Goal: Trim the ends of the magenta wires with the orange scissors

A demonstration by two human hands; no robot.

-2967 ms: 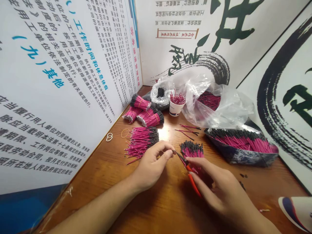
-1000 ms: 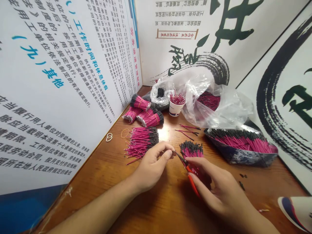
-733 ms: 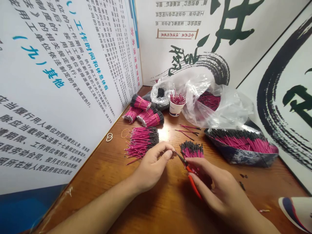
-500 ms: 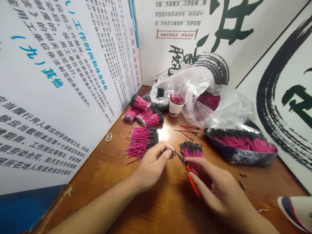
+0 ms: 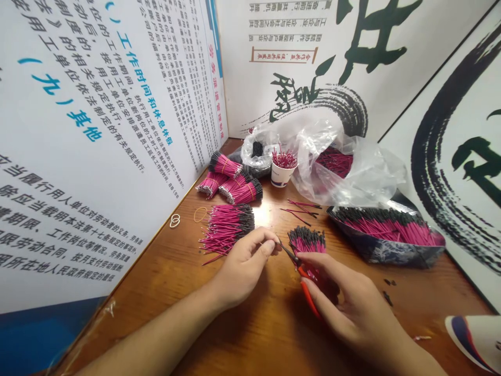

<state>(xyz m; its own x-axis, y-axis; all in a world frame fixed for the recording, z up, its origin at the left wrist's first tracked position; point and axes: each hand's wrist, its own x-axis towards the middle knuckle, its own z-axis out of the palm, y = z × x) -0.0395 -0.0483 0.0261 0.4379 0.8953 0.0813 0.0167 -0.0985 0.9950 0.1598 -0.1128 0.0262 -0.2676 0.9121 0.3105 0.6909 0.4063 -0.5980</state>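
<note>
Near the middle of the wooden table, my left hand (image 5: 248,263) is closed in a pinch; what lies between its fingertips is too small to name. My right hand (image 5: 348,297) grips red-handled pliers (image 5: 309,295), whose dark tips touch or nearly touch the left fingertips. Behind my right hand lies a small pile of pink wires with black ends (image 5: 307,240). A larger flat pile of pink wires (image 5: 227,224) rests just beyond my left hand. A few loose wires (image 5: 299,210) lie farther back.
Banded wire bundles (image 5: 233,183) sit at the back left, beside a paper cup of wires (image 5: 284,169). Plastic bags (image 5: 352,177) stand behind a dark tray of wires (image 5: 391,235). Another cup (image 5: 477,337) is at the lower right. Printed panels (image 5: 117,104) border the table (image 5: 156,292).
The plier tips have shifted slightly towards my left fingertips, and the red handles look a little closer together. My left hand has hardly moved.
</note>
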